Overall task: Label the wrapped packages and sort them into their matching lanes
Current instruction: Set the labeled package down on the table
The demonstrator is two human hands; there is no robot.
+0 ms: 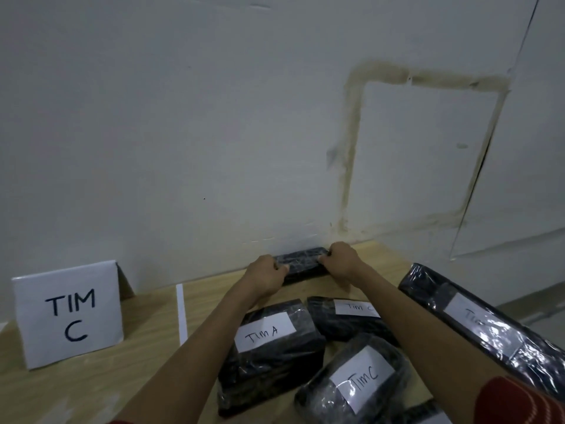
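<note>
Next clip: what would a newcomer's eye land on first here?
The left hand and right hand grip the ends of a black wrapped package against the wall, at the far edge of the table. A white TIM C sign stands at the left, and a TIM A package lies nearer, between the forearms.

The wooden desk (146, 377) carries a TIM C sign (68, 313) at left, a white strip (181, 313) beside it, labelled packages (269, 356) at right, and a far package (301, 264) by the wall.
</note>
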